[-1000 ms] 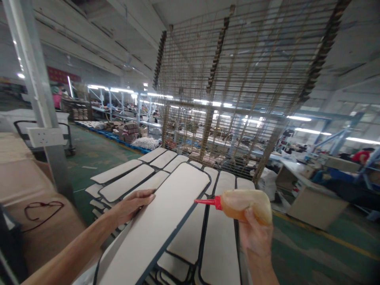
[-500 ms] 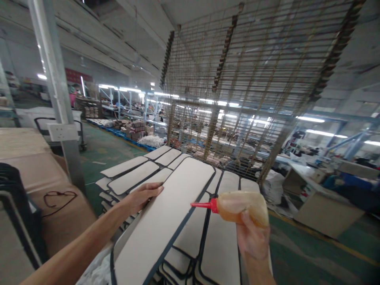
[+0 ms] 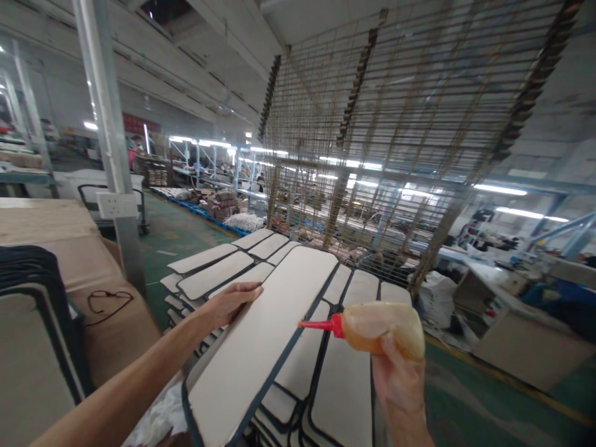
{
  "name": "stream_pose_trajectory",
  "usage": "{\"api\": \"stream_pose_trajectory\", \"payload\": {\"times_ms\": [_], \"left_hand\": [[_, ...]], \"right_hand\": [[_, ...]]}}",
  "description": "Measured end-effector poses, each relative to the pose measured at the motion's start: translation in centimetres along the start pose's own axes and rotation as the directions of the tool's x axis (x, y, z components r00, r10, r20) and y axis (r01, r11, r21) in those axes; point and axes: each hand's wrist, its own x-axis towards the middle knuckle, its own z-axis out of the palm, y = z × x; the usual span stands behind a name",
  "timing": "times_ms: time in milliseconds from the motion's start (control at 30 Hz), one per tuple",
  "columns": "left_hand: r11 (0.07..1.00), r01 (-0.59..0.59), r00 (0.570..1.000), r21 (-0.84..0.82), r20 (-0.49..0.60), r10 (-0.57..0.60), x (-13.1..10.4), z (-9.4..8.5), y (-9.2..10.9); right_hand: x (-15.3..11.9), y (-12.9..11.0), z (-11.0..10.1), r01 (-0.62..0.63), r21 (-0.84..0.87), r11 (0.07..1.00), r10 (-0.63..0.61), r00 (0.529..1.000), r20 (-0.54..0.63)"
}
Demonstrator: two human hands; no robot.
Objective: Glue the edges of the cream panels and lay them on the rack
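White panel (image 3: 265,335), dark-edged, lies slantwise over the spread of similar panels (image 3: 342,379), center near. Left hand (image 3: 235,303) grips its left edge, thumb on top, other fingers mostly hidden. Right hand (image 3: 398,375) has fingers wrapped round a squeeze bottle (image 3: 384,324) of amber liquid, held sideways; red nozzle (image 3: 319,325) points left, tip at panel's right edge, contact unclear. Far side: tall wire rack (image 3: 395,124), leaning. Left: glasses (image 3: 110,302) on brown-covered worktop (image 3: 125,335), metal post (image 3: 109,124) beyond.
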Motion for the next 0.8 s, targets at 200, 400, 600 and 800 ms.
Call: {"api": "stream_pose_trajectory", "payload": {"times_ms": [200, 400, 600, 800], "left_hand": [[1.000, 0.002, 1.000, -0.004, 0.008, -0.002, 0.1, 0.5, -0.5], [1.000, 0.002, 1.000, -0.024, 0.024, -0.002, 0.7, 0.6, -0.1], [1.000, 0.009, 0.999, -0.030, 0.031, -0.008, 1.9, 0.0, 0.6], [0.999, 0.030, 0.999, -0.033, 0.022, -0.029, 3.0, -0.8, 1.6]], "right_hand": [[-0.4, -0.5, -0.3, -0.055, 0.072, 0.996, 0.055, 0.998, 0.004], [-1.1, -0.7, -0.1, -0.078, 0.065, 0.995, 0.074, 0.996, 0.059], [-2.0, -0.1, 0.0, -0.063, 0.026, 0.998, 0.060, 0.994, 0.093], [-3.1, 0.5, 0.7, -0.051, -0.013, 0.999, 0.052, 0.995, 0.085]]}}
